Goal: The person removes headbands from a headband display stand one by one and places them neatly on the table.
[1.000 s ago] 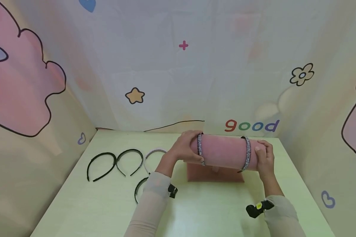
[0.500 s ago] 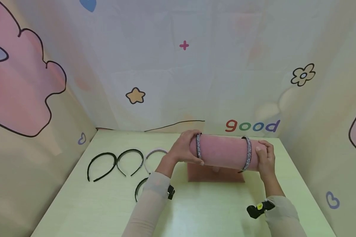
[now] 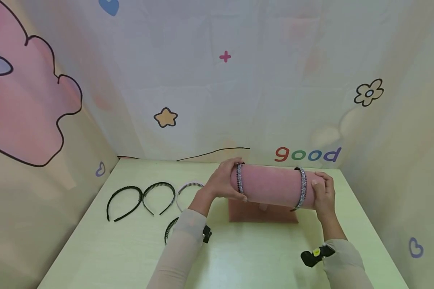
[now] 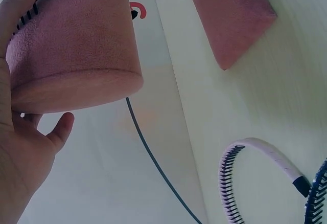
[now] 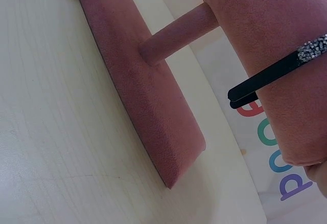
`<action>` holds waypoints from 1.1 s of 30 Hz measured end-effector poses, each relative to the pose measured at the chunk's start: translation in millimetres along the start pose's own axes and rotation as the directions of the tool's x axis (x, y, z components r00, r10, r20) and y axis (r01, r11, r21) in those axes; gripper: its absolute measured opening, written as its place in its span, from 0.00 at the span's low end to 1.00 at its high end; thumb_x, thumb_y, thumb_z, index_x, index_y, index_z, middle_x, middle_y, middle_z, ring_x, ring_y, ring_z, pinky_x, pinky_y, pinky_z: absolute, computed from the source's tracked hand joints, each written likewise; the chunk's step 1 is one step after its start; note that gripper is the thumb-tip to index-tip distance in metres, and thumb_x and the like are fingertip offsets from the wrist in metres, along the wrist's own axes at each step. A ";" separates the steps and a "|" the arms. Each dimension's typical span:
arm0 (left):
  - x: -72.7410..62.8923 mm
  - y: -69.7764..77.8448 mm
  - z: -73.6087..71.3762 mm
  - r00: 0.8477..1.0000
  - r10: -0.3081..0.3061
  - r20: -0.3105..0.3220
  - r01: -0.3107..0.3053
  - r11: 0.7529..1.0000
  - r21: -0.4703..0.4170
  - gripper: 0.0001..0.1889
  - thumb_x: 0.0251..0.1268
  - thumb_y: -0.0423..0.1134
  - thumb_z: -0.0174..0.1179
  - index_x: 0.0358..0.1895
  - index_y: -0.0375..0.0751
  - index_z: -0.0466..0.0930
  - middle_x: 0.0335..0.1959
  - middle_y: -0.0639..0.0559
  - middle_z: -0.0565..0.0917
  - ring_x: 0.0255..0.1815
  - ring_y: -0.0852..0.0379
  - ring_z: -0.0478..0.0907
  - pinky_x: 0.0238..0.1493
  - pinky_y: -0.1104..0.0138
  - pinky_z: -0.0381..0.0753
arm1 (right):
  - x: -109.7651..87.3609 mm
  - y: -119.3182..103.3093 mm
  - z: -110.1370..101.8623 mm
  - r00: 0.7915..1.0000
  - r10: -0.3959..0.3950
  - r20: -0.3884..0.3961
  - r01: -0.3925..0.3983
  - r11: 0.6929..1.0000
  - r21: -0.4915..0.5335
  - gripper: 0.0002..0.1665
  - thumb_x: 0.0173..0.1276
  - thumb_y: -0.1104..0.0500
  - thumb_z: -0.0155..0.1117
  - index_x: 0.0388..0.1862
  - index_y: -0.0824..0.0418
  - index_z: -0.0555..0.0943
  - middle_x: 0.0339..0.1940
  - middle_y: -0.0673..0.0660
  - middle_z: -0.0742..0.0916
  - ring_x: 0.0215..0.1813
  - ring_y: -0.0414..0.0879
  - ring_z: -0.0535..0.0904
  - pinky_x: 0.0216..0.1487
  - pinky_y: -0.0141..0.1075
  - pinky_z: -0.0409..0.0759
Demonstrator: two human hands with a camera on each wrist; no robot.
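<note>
A pink velvet headband display stand has a horizontal roll [image 3: 271, 184] on a post above a flat base [image 3: 246, 214]. Around the roll's left end sits a glittery silver headband [image 3: 239, 180], which my left hand [image 3: 217, 182] holds with the thumb low in front and the fingers up over the top. A second glittery headband [image 3: 303, 188] circles the roll toward its right end, its black tips [image 5: 250, 88] hanging below the roll in the right wrist view. My right hand [image 3: 324, 196] grips the right end of the roll, thumb on the near side.
On the table's left side lie a black headband [image 3: 131, 187], a dark toothed headband [image 3: 158, 184] and a white toothed headband [image 4: 271, 155]. Another dark headband [image 3: 167, 233] is partly covered by my left sleeve [image 3: 184, 241]. A printed curtain [image 3: 202, 88] stands behind and at both sides.
My left hand and the headband in it have shifted slightly left along the roll. The right hand keeps its grip on the other end.
</note>
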State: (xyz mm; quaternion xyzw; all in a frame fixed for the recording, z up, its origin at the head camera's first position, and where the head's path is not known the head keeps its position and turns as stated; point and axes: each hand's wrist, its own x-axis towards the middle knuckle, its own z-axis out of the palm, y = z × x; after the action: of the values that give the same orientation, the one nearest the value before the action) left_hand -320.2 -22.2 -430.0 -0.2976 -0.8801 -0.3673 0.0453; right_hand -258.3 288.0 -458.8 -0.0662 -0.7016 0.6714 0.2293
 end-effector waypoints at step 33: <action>0.3 -7.2 -10.2 0.998 -0.059 0.016 0.061 0.978 -0.198 0.61 0.16 0.47 0.83 0.64 0.48 0.54 0.63 0.56 0.65 0.55 0.58 0.67 0.56 0.63 0.67 | 5.9 -0.1 -0.9 1.000 0.027 0.004 -0.027 1.000 0.012 0.18 0.69 0.58 0.48 0.57 0.52 0.69 0.51 0.44 0.73 0.49 0.41 0.66 0.47 0.35 0.61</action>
State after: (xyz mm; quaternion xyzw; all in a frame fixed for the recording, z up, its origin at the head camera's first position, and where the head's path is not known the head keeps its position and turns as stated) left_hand -325.9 -33.0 -427.0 -0.2759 -0.8478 -0.4529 -0.0003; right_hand -263.2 291.2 -457.3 -0.0732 -0.6972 0.6786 0.2192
